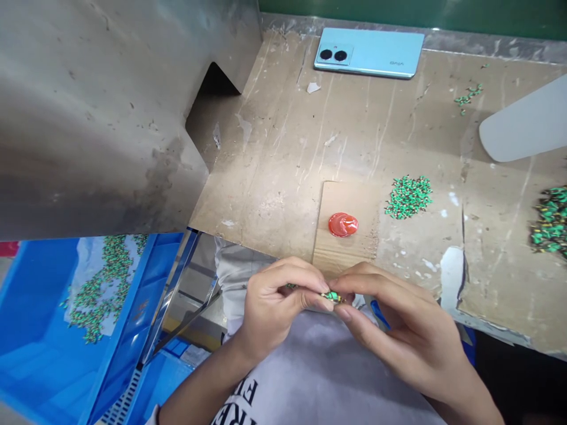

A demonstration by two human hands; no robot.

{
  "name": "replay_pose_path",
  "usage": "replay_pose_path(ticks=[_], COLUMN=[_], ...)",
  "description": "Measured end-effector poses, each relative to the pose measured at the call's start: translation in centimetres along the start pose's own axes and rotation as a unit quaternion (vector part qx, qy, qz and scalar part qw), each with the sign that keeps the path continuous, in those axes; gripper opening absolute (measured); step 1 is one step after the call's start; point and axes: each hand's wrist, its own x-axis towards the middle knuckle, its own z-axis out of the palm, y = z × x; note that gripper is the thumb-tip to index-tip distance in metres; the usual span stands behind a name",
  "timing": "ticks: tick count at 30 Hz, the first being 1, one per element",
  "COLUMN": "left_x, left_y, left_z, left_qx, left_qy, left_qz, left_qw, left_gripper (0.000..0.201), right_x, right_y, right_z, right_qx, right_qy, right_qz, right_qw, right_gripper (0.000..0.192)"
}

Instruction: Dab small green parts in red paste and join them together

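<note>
One small green-and-yellow piece [332, 296] is seen in the head view, pinched between thumb and forefinger of the bare left hand [275, 304], whose other fingers are curled, above a pale shirt with black lettering [328, 372]. The bare right hand [420, 339] is partly open, its thumb and forefinger brought to the piece's right end; whether a grip is taken there cannot be told. Just beyond, a round, glossy red object [342, 225] is set on a flat brown rectangular board [348, 196], and a heap of tiny green pieces [408, 196] is gathered to its right on the worn tan tabletop [274, 183]. At the left, more green pieces [95, 304] are held in a blue plastic bin [33, 330].
</note>
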Motion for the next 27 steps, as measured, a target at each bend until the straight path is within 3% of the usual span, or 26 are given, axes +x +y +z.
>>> replay_pose_path(ticks=[8, 15, 20, 27], left_x=[-0.2, -0.3, -0.5, -1.3], left_y=[-0.1, 0.0, 0.7, 1.4], left_z=[0.0, 0.0, -0.1, -0.4], left_qx=[0.011, 0.007, 0.007, 0.116], left_qy=[0.017, 0.006, -0.004, -0.051], left_qz=[0.037, 0.038, -0.019, 0.022], left_qw=[0.999, 0.999, 1.000, 0.992], left_gripper=[0.019, 0.015, 0.018, 0.010], right_x=[-0.2, 0.0, 0.2, 0.2], right_y=[0.0, -0.3, 0.2, 0.7], right_z=[0.5, 0.7, 0.3, -0.3], right_qx=[0.013, -0.019, -0.034, -0.142], right_qy=[0.023, 0.021, 0.035, 0.036], right_qz=[-0.024, 0.012, -0.059, -0.150], right_qw=[0.999, 1.000, 0.997, 0.978], right_gripper=[0.027, 0.020, 0.030, 0.032])
